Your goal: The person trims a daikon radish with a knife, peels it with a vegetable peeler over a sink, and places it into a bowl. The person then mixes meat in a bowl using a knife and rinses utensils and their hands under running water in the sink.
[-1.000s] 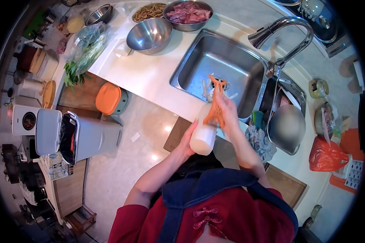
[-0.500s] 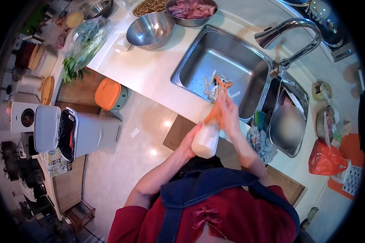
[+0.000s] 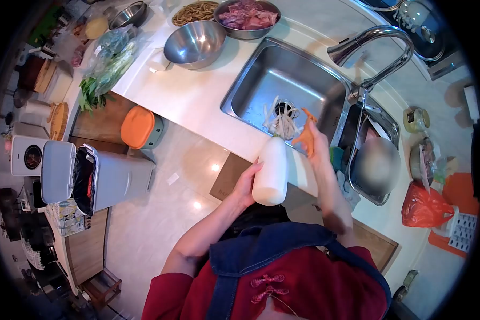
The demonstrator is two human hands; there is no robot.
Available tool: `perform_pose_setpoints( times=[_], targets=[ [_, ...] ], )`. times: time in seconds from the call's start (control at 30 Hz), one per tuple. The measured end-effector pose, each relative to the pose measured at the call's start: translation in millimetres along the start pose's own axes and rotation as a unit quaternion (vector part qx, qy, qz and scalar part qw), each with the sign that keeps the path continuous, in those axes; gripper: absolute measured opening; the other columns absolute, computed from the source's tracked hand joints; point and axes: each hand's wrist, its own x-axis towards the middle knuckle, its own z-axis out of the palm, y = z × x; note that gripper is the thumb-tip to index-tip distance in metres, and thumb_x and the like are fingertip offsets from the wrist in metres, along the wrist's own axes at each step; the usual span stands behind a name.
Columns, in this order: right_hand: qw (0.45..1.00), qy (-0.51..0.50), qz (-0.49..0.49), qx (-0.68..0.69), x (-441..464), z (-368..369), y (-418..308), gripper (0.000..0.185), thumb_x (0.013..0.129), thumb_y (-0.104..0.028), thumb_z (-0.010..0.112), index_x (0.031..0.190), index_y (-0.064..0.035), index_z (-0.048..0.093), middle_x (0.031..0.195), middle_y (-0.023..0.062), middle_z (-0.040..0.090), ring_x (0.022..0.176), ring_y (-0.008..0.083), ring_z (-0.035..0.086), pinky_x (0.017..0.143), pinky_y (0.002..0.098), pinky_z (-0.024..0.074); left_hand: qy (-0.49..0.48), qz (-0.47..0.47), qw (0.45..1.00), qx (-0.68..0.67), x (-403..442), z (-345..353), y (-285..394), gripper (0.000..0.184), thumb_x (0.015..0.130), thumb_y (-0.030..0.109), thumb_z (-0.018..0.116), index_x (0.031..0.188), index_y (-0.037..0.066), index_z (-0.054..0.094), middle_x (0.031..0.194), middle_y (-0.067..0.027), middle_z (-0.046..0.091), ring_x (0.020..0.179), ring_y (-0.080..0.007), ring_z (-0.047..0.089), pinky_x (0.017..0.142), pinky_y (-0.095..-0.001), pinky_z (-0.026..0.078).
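Note:
My left hand (image 3: 245, 184) is wrapped round the side of a thick white radish (image 3: 271, 173), which stands out over the counter's front edge with its narrow end toward the sink (image 3: 298, 74). To the right, my right hand (image 3: 318, 146) grips an orange peeler (image 3: 306, 133), apart from the radish and over the sink's near rim. Pale peel strips (image 3: 282, 121) lie in the sink round the drain. The radish hides part of my left fingers.
An arched faucet (image 3: 378, 34) rises behind the sink. Left of it are an empty steel bowl (image 3: 195, 45), a bowl of meat (image 3: 248, 16) and bagged greens (image 3: 109, 69). An open bin (image 3: 117, 178) stands at left. A red bag (image 3: 424, 205) lies at right.
My right hand has moved off the radish to the right with the peeler. The radish now shows its whole length, and more peel strips are visible in the sink.

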Motion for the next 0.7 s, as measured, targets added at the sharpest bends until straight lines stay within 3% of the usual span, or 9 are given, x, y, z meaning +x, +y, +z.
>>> perform_pose_setpoints(
  times=[0.07, 0.17, 0.4, 0.57, 0.63, 0.7],
  targets=[
    [0.997, -0.056, -0.038, 0.022, -71, 36, -14, 0.027, 0.088, -0.025, 0.054, 0.103, -0.0017, 0.053, 0.080, 0.0030, 0.056, 0.066, 0.0088, 0.054, 0.058, 0.0217, 0.0458, -0.002, 0.006, 1.000, 0.024, -1, 2, -1, 0.049, 0.087, 0.029, 0.043, 0.129, 0.005, 0.034, 0.116, -0.0165, 0.051, 0.100, -0.0300, 0.056, 0.084, -0.0447, 0.047],
    [0.990, -0.118, -0.069, -0.026, -108, 46, 2, 0.027, 0.088, -0.020, 0.053, 0.106, -0.0001, 0.050, 0.089, 0.0037, 0.057, 0.077, 0.0089, 0.055, 0.069, 0.0233, 0.0469, 0.011, 0.034, 0.998, 0.058, -7, 19, 1, 0.048, 0.088, 0.027, 0.043, 0.132, 0.010, 0.030, 0.121, -0.0149, 0.048, 0.104, -0.0286, 0.054, 0.086, -0.0442, 0.046],
    [0.983, -0.146, -0.090, -0.063, -86, 48, 17, 0.027, 0.088, -0.020, 0.053, 0.105, 0.0008, 0.051, 0.090, 0.0034, 0.057, 0.078, 0.0079, 0.055, 0.070, 0.0234, 0.0456, 0.016, 0.039, 0.997, 0.062, -8, 16, 2, 0.050, 0.089, 0.026, 0.044, 0.134, 0.013, 0.025, 0.125, -0.0135, 0.044, 0.110, -0.0272, 0.049, 0.087, -0.0423, 0.046],
    [0.994, -0.105, -0.023, -0.014, 16, 26, 36, 0.027, 0.086, -0.026, 0.056, 0.097, -0.0012, 0.052, 0.074, 0.0032, 0.057, 0.061, 0.0105, 0.055, 0.053, 0.0239, 0.0451, 0.002, 0.049, 0.997, 0.063, -7, 0, -2, 0.054, 0.088, 0.029, 0.046, 0.134, 0.011, 0.025, 0.122, -0.0163, 0.046, 0.106, -0.0281, 0.052, 0.087, -0.0424, 0.046],
    [0.989, 0.045, -0.122, -0.067, 87, 16, 58, 0.017, 0.084, -0.019, 0.058, 0.087, -0.0032, 0.053, 0.065, 0.0036, 0.055, 0.046, 0.0111, 0.049, 0.035, 0.0261, 0.0366, 0.016, 0.061, 0.997, 0.053, -11, -3, -4, 0.055, 0.087, 0.030, 0.047, 0.133, 0.010, 0.025, 0.120, -0.0174, 0.047, 0.105, -0.0285, 0.053, 0.087, -0.0427, 0.046],
    [0.984, 0.158, 0.013, -0.083, 139, -20, 57, 0.014, 0.082, -0.017, 0.060, 0.084, -0.0047, 0.053, 0.059, 0.0036, 0.051, 0.047, 0.0126, 0.050, 0.035, 0.0267, 0.0373, 0.013, 0.006, 1.000, 0.001, -12, -8, -1, 0.065, 0.086, 0.025, 0.051, 0.139, 0.016, 0.015, 0.129, -0.0114, 0.041, 0.112, -0.0239, 0.048, 0.089, -0.0407, 0.044]
  ],
)
